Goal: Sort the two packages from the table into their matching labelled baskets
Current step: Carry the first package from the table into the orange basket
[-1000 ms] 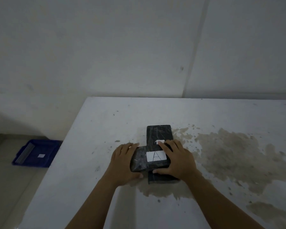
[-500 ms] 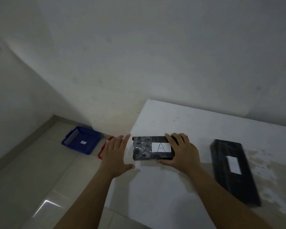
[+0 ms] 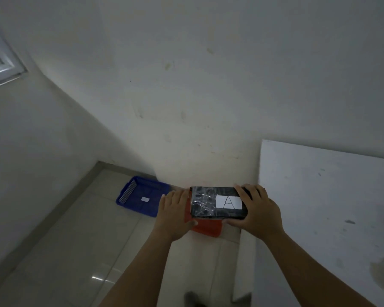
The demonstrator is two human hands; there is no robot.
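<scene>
- Pale walls meet in a corner ahead of you, with a window frame (image 3: 2,63) showing at the upper left and light floor tiles (image 3: 71,251) below.
- Your white table (image 3: 319,207) fills the right side of the view; its left edge runs down past your right wrist, and its top is scuffed and stained toward the right.
- You hold the black package (image 3: 205,203) out past the table's left edge, in the air over the floor, its white label (image 3: 228,202) facing up and reading "A".
- Your right hand (image 3: 256,214) grasps the package's right end, fingers over the far edge and thumb along the near edge.
- Your left hand (image 3: 175,214) is flattened against the package's left end, fingers straight and pointing away from you, thumb tucked under the near corner.
- Directly beneath the package a red basket (image 3: 206,227) sits on the floor by the wall; the package and your left hand hide most of it, so you cannot read any label on it.
- Just to its left, a blue basket (image 3: 142,196) sits on the floor against the wall, with a small white label (image 3: 145,199) inside, too small to read.
- Nothing lies between the package and the red basket below it.
- A dark shape (image 3: 192,299) at the bottom edge is too blurred to identify.
</scene>
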